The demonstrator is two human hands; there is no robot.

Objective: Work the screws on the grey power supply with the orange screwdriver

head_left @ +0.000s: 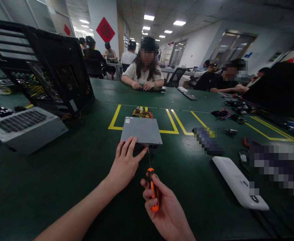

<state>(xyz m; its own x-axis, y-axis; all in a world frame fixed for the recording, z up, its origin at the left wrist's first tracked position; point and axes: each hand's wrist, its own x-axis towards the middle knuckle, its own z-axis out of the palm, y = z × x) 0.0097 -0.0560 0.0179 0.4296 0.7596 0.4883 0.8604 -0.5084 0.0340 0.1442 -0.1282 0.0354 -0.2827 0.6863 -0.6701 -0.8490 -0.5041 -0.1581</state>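
The left hand point(123, 164) is pressing flat on the grey box's point(141, 130) near edge, steadying it on the green surface point(61, 174), while the right hand point(165, 207) is gripping an orange screwdriver point(152, 187), tip meeting that edge.

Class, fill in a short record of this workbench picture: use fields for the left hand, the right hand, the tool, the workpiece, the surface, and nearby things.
left hand: left hand rests fingers on the near edge of the grey power supply unit
right hand: right hand grips the orange screwdriver
tool: shaft points up at the unit's near edge
workpiece: lies flat, coloured cables behind it
surface: green table with yellow marked boxes
nearby things: second grey unit and black computer case at left; white device at right
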